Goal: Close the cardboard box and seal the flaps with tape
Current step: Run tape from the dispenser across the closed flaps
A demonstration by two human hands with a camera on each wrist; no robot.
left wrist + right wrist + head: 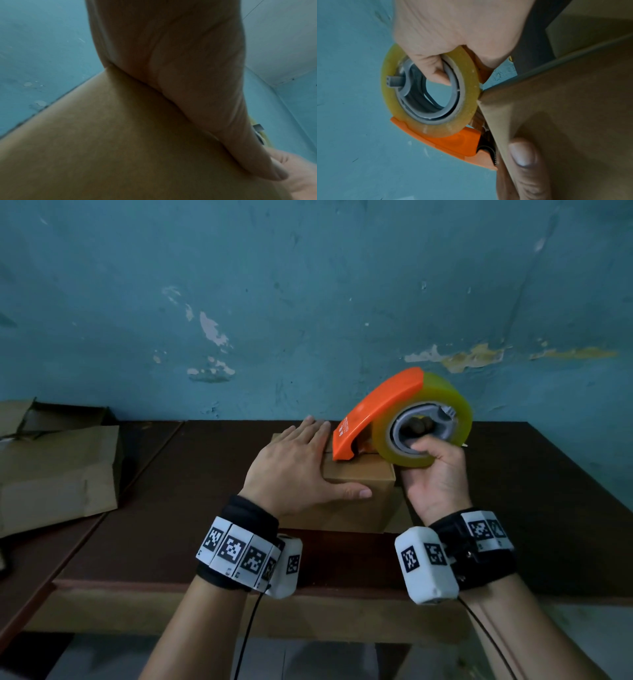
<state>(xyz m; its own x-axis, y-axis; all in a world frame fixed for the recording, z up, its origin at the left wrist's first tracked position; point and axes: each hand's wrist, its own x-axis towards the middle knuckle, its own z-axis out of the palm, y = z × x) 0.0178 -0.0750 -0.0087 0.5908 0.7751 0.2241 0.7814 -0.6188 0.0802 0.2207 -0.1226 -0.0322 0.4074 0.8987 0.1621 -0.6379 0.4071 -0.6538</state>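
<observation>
A small closed cardboard box (359, 481) stands on the dark wooden table (191, 508). My left hand (294, 463) lies flat on its top with straight fingers, the thumb along the front upper edge (267, 165). My right hand (435, 470) grips an orange tape dispenser (380, 409) with a yellowish clear tape roll (445, 426), fingers hooked through the grey core (433, 70). The dispenser's orange nose (471, 147) touches the box top (565, 108) near the flap seam.
Flattened cardboard and an open box (54, 460) lie on the table at the left. A peeling blue wall (308, 302) stands right behind the table. The table's front edge (239, 587) runs just under my wrists.
</observation>
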